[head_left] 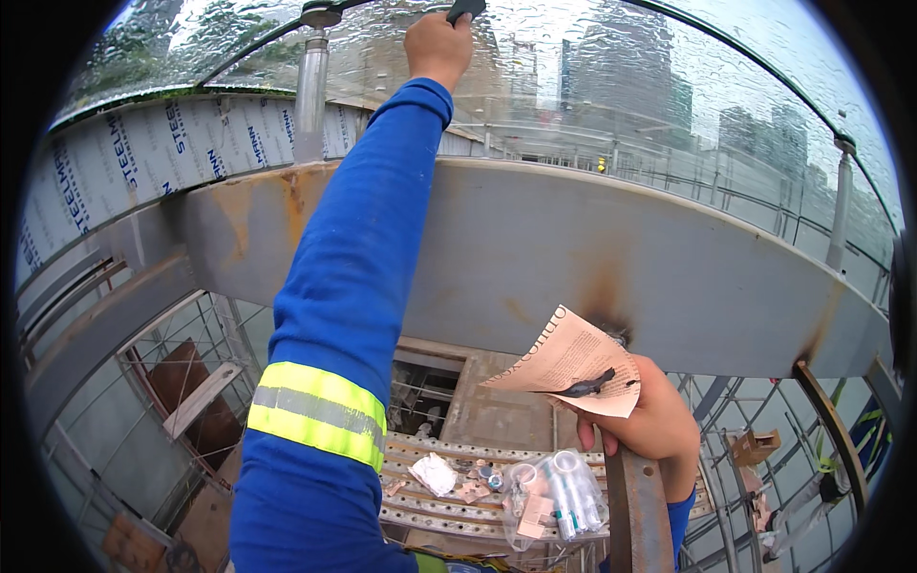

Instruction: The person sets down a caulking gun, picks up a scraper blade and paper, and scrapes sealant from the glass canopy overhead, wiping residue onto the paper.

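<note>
Left hand (439,48): pinches dark tool (467,10), top middle, high by the wet glass (611,76).
Right hand (657,413): pinches paper (576,351), right of middle.
Paper: faces up, likely so the black stuff (590,385) stays on.

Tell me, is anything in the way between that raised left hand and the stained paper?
Nothing visible is. The left hand, holding a dark piece up by the glass, seems to have open space down to the stained paper in the right hand. The grey beam appears behind the paper, not in front of it.
</note>
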